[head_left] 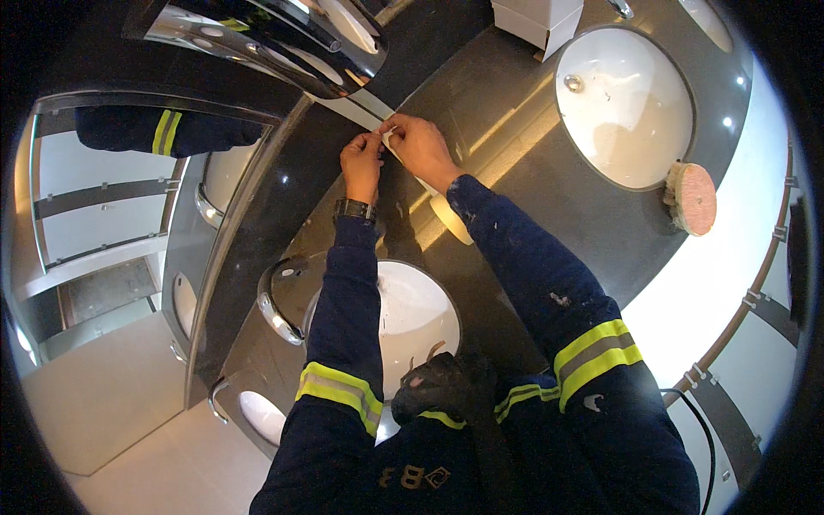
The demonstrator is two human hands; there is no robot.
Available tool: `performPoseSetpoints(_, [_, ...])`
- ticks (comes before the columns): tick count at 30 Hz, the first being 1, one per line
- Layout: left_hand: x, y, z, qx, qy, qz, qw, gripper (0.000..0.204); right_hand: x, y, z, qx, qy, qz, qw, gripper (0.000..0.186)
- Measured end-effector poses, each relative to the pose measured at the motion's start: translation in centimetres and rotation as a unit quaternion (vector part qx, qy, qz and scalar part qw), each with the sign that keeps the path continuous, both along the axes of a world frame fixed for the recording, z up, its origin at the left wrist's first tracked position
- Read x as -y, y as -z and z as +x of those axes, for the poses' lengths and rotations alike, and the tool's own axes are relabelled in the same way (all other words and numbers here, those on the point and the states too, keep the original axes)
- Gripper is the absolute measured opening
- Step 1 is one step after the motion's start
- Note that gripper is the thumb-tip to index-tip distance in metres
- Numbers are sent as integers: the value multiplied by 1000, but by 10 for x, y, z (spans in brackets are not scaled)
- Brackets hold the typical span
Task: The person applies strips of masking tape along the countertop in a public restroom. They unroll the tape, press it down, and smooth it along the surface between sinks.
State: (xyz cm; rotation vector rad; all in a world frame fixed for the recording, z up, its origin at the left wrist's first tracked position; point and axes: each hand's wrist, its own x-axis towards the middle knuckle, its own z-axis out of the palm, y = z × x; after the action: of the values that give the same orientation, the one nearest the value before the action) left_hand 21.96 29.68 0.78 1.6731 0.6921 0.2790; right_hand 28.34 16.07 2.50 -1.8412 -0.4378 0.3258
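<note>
My left hand (pixel 362 165) and my right hand (pixel 421 151) meet at the back edge of the dark countertop (pixel 498 219), against the wall. Fingers and thumbs of both are pinched together on a narrow pale strip that looks like tape; its end is hidden between the fingertips. Below my right wrist, a pale yellow curved piece, seemingly a tape roll (pixel 451 220), shows beside my sleeve, partly covered by it. A white oval basin (pixel 418 313) lies between my forearms, with a chrome faucet (pixel 276 305) left of it.
A second basin (pixel 625 107) is set in the counter at the right, with a round pink-faced pad (pixel 692 199) at its rim. A white box (pixel 539 21) stands at the back. A mirror (pixel 112 223) covers the left wall; a glossy dark fixture (pixel 283 39) juts out above my hands.
</note>
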Motion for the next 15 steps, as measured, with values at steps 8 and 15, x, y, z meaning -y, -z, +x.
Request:
performPoseSetpoints(8, [1,-4,-4,-15,-1,34,999,26,-15,15,-1,27,54,18,998,20])
performPoseSetpoints(15, [22,-34,-37,11,42,317,947,33,-25,26,6,24,51,-10,998,24])
